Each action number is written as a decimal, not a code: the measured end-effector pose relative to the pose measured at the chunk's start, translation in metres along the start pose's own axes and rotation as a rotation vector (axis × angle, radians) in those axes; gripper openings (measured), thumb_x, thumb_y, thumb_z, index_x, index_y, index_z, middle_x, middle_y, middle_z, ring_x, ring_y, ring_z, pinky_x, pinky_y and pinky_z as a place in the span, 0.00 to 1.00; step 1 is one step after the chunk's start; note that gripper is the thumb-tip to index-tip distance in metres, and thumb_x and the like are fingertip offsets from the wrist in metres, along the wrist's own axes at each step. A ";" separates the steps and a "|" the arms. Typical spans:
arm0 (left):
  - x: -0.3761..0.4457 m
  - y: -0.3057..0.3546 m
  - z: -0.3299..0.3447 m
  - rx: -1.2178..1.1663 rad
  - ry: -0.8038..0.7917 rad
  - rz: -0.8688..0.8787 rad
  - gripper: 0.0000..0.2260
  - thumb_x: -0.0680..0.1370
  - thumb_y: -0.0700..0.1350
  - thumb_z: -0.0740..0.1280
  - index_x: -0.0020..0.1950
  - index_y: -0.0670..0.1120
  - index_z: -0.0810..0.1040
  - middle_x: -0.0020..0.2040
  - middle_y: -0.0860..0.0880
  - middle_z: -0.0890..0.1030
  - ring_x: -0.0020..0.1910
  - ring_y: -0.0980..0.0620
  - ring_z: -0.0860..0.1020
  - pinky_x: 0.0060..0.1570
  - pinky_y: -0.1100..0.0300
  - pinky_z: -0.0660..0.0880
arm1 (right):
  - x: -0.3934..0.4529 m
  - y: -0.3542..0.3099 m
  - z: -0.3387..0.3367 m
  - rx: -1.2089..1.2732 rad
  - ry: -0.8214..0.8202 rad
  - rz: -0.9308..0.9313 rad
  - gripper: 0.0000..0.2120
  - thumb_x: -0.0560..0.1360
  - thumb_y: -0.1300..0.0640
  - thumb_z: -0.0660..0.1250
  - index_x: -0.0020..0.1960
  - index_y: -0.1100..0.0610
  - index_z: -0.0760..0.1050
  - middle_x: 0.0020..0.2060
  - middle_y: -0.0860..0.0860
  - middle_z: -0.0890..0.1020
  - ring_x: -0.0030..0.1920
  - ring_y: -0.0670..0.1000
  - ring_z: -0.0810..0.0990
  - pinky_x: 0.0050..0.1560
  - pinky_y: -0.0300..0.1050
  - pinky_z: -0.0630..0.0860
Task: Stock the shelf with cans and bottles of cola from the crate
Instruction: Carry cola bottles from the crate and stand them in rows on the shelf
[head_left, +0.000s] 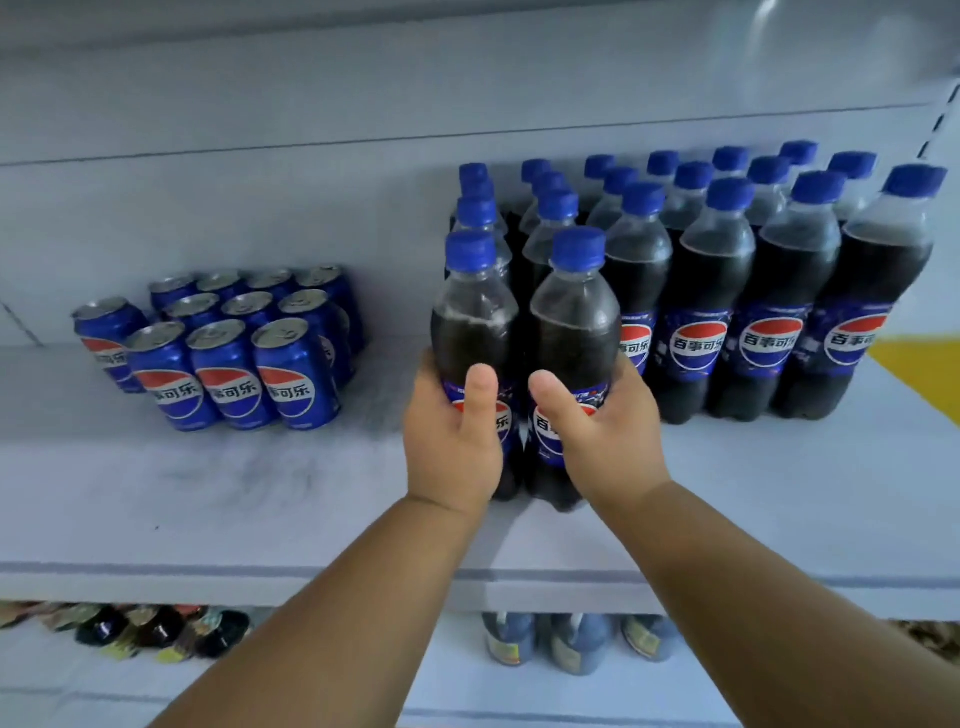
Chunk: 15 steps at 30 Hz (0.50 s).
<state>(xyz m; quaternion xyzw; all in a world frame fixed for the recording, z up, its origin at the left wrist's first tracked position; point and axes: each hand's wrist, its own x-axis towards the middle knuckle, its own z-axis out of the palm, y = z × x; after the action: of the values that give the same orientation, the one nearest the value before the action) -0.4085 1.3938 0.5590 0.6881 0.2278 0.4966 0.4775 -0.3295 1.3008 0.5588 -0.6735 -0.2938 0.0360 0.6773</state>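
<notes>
Two cola bottles upright, side by side at shelf (234, 488) front, just ahead of the bottle block (727, 291). Left hand (452, 441) grips left bottle (475, 322), right hand (605, 431) grips right bottle (574, 332), thumbs across labels. Cans (228, 353) grouped well left.

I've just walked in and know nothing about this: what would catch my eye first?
Two hands at the centre: the left hand and the right hand each grip a cola bottle standing on the white shelf. Behind and to their right stands a block of blue-capped bottles; to the left sits a cluster of blue cans.
</notes>
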 end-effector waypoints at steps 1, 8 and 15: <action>0.003 0.000 0.001 -0.002 -0.005 0.000 0.12 0.73 0.64 0.57 0.53 0.63 0.71 0.47 0.67 0.76 0.48 0.78 0.74 0.45 0.81 0.66 | 0.002 0.001 0.002 -0.018 0.013 -0.001 0.17 0.65 0.41 0.74 0.52 0.43 0.76 0.43 0.33 0.84 0.47 0.36 0.83 0.49 0.31 0.76; 0.013 -0.009 -0.009 0.069 -0.142 -0.043 0.12 0.74 0.68 0.59 0.54 0.66 0.71 0.49 0.65 0.79 0.50 0.70 0.77 0.47 0.73 0.72 | -0.006 -0.001 -0.002 -0.345 0.061 -0.070 0.29 0.67 0.32 0.68 0.61 0.47 0.70 0.52 0.42 0.79 0.56 0.45 0.79 0.58 0.45 0.75; -0.005 -0.025 -0.031 0.457 -0.219 -0.025 0.25 0.71 0.53 0.76 0.65 0.53 0.72 0.56 0.54 0.77 0.55 0.52 0.78 0.54 0.50 0.79 | -0.019 0.002 -0.013 -0.574 0.017 -0.109 0.27 0.71 0.48 0.76 0.65 0.54 0.72 0.54 0.47 0.74 0.58 0.44 0.70 0.54 0.33 0.65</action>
<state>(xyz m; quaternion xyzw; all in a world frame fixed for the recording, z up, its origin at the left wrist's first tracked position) -0.4347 1.4141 0.5362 0.8250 0.2896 0.3487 0.3376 -0.3382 1.2812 0.5513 -0.8211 -0.3221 -0.0905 0.4624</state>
